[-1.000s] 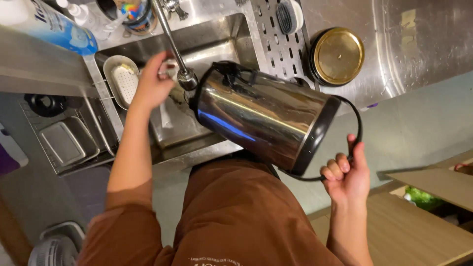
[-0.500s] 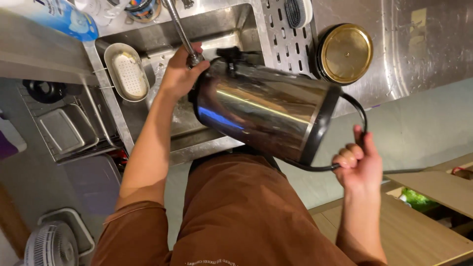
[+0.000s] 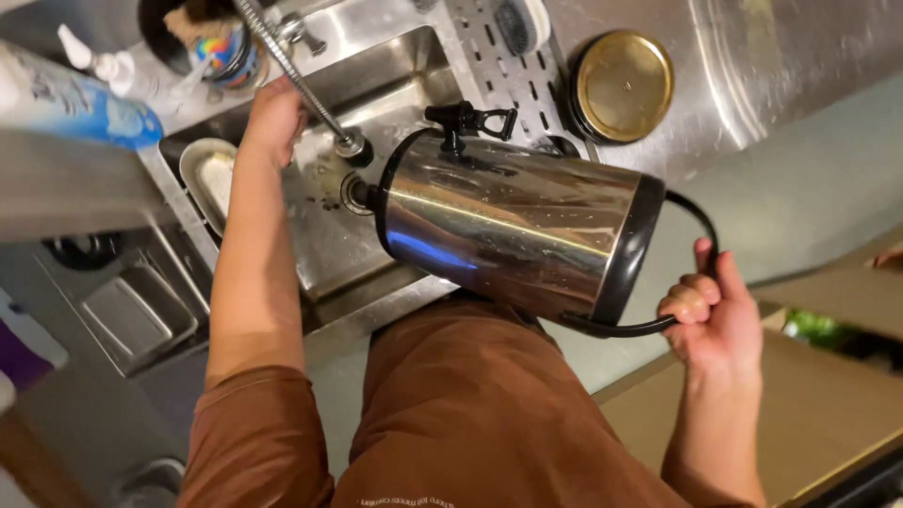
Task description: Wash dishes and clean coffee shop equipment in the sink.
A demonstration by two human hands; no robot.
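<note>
A large stainless steel dispenser urn [image 3: 513,230] with black trim and a black spout tap [image 3: 466,120] lies tilted on its side over the edge of the metal sink [image 3: 372,56]. My right hand [image 3: 710,315] grips its black wire handle [image 3: 691,221] at the urn's top end. My left hand [image 3: 273,118] is stretched into the sink and rests against the flexible spray faucet hose [image 3: 296,71], whose nozzle [image 3: 355,146] hangs just left of the urn's base. Whether the fingers close around the hose is hidden.
A gold round lid [image 3: 623,85] lies on the steel counter at upper right. A slotted drain rack [image 3: 494,56] borders the sink. A white oval dish [image 3: 212,174] sits in the sink's left. A blue spray bottle [image 3: 75,99] stands at upper left; metal trays [image 3: 136,315] lie below.
My left hand slid from the faucet nozzle up along the hose toward the sink's back. The urn stayed tilted in my right hand and shifted slightly right in view.
</note>
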